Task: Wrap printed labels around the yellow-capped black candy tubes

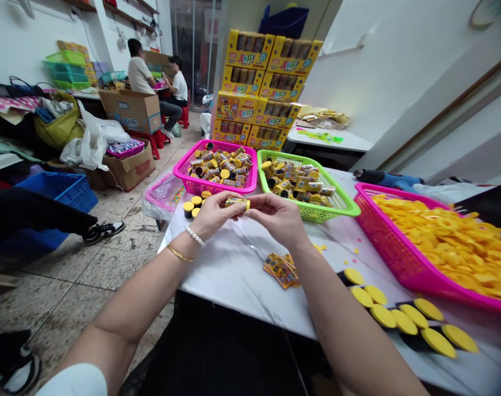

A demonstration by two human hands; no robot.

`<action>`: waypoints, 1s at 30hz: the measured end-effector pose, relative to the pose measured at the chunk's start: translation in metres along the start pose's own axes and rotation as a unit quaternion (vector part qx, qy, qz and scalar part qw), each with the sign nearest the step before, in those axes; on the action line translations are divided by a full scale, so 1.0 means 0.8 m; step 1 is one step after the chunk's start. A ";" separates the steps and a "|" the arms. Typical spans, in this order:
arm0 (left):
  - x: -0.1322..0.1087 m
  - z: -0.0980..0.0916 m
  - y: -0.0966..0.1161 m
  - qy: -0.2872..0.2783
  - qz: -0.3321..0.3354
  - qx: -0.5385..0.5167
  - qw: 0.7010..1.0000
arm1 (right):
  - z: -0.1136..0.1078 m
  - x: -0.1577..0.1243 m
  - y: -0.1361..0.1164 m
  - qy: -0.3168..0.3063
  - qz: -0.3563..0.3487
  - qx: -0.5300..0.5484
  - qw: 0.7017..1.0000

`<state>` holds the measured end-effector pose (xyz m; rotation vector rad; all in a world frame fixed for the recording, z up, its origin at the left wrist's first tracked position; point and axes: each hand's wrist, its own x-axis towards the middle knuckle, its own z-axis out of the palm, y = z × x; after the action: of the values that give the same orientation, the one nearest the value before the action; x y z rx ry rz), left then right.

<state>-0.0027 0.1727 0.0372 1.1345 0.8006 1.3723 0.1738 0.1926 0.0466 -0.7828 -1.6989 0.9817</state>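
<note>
A small yellow-labelled cylindrical container (236, 203) lies sideways between my two hands above the table. My left hand (216, 213) is closed around its body, thumb along the near side. The fingertips of my right hand (275, 215) pinch its yellow end. Just left of my left hand stand several black containers with yellow lids (188, 207), partly hidden by it. Below my right hand lies a pile of printed cards (281, 269). Beyond my hands, a pink basket (178, 169) and a green basket (349, 208) hold many similar small labelled containers.
At right, a pink basket (393, 275) holds yellow plastic pieces (452, 242); yellow-lidded black containers (403, 322) stand before it on the white table (229, 275). Stacked yellow display boxes (254, 104) rise behind. Two people (141, 77) sit at the back left; another person's leg (39, 214) extends at left.
</note>
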 end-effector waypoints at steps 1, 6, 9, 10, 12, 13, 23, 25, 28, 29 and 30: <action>0.000 0.000 0.001 -0.005 -0.009 -0.002 1.000 | 0.001 0.000 0.000 0.001 0.000 0.008 1.000; -0.001 -0.002 0.008 -0.012 -0.001 0.010 1.000 | 0.004 -0.001 -0.001 0.034 -0.049 -0.063 0.996; -0.001 -0.001 0.012 -0.015 0.052 0.041 0.998 | 0.009 0.000 0.006 0.042 0.029 0.020 0.998; -0.001 -0.001 0.012 -0.017 0.056 0.045 0.997 | 0.010 0.001 0.009 0.037 0.057 0.048 0.997; 0.000 -0.001 0.012 -0.017 0.037 0.033 0.999 | 0.012 0.003 0.012 0.027 0.087 0.073 0.993; 0.001 -0.002 0.010 -0.009 0.014 0.017 1.000 | 0.012 0.004 0.013 0.026 0.091 0.075 0.993; 0.003 -0.011 -0.002 -0.031 -0.016 0.048 0.998 | 0.019 0.003 0.014 0.055 0.136 0.124 0.981; 0.002 -0.011 0.001 -0.036 -0.014 0.054 0.998 | 0.022 0.004 0.015 0.045 0.184 0.158 0.969; 0.003 -0.009 0.004 -0.020 -0.041 0.022 0.999 | 0.019 0.005 0.015 0.002 0.209 0.183 0.961; 0.003 -0.008 0.004 -0.010 -0.057 0.013 0.998 | 0.016 0.005 0.015 -0.013 0.199 0.185 0.962; 0.004 -0.008 0.004 -0.001 -0.072 0.009 0.997 | 0.013 0.005 0.014 -0.027 0.184 0.186 0.965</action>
<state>-0.0096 0.1760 0.0389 1.0708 0.8776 1.2449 0.1636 0.1986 0.0361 -0.8383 -1.3760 1.5372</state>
